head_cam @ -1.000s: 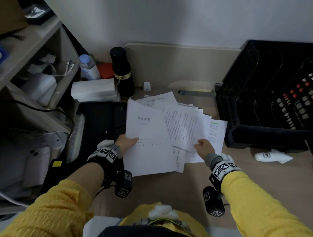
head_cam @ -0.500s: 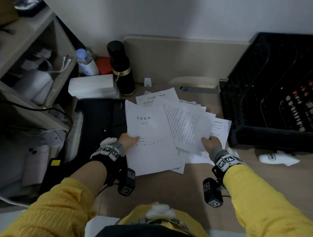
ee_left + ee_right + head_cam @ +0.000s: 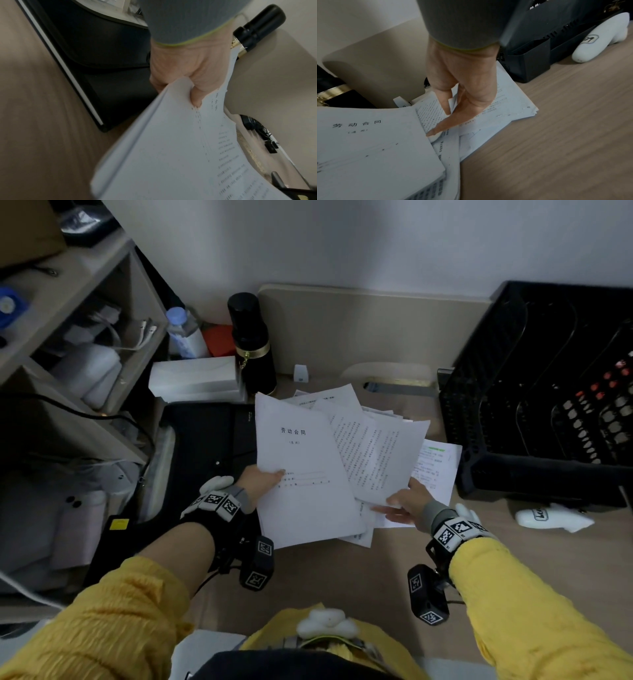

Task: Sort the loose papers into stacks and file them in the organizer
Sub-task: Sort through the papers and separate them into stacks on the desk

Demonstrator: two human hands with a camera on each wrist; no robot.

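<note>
step: sorting, nothing filed in organizer (image 3: 548, 405) yet
left hand (image 3: 260, 481): pinching titled bundle (image 3: 301, 467)
right hand (image 3: 407, 503): pinching text sheet (image 3: 376, 453) off pile
next: likely match sheet to bundle, square edges

Papers (image 3: 308, 474) are thin matt white sheets w/ black print, limp and bending; desk (image 3: 376, 570) looks like matt wood-grain laminate, smooth. Organizer (image 3: 534, 405) is matt black plastic w/ perforated walls, and the flask (image 3: 251, 344) is glossy black w/ a shiny gold-coloured metal band. Sleeves (image 3: 513, 611) are crinkled yellow cloth, cuffs (image 3: 462, 24) grey ribbed knit; white gadget (image 3: 600, 39) is smooth plastic.
</note>
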